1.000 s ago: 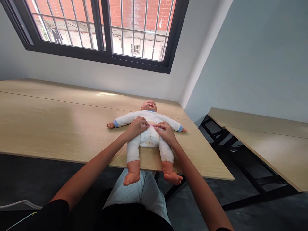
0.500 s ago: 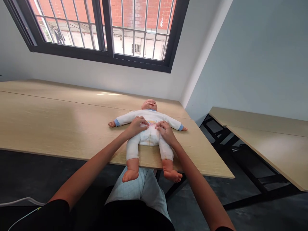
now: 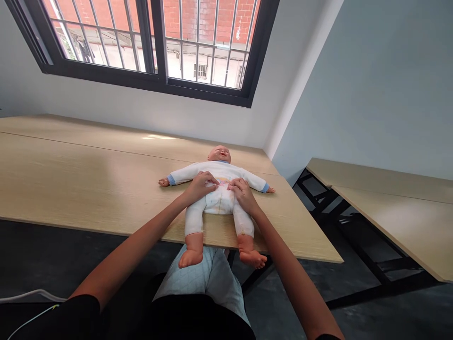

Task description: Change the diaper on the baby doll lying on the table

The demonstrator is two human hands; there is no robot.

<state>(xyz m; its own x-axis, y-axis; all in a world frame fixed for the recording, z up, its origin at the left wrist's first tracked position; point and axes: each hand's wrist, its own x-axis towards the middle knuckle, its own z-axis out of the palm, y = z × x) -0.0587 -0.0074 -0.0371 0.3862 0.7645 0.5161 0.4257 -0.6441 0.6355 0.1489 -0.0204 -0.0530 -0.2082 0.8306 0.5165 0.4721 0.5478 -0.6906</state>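
Doll point(image 3: 219, 204), one: we list it at the centre of the frame, face up on a pale wooden table point(image 3: 88, 189), head toward the window point(image 3: 208, 92) in the upper left, bare feet jutting past the near edge. Shirt point(image 3: 224, 168), white, blue at cuffs and collar, with a pink and yellow print at the waist.

Left hand point(image 3: 202, 185): at the doll's waist, left of the print; fingers bent, thumb near the fingertips. Right hand point(image 3: 243, 192): at the waist, right of the print, fingers likewise curled. We cannot tell whether either pinches the cloth or merely rests against it.

Also noted: second table point(image 3: 399, 212), right of frame, on dark legs; white cable point(image 3: 38, 293), lower left; pale trousers point(image 3: 189, 278), bottom centre.
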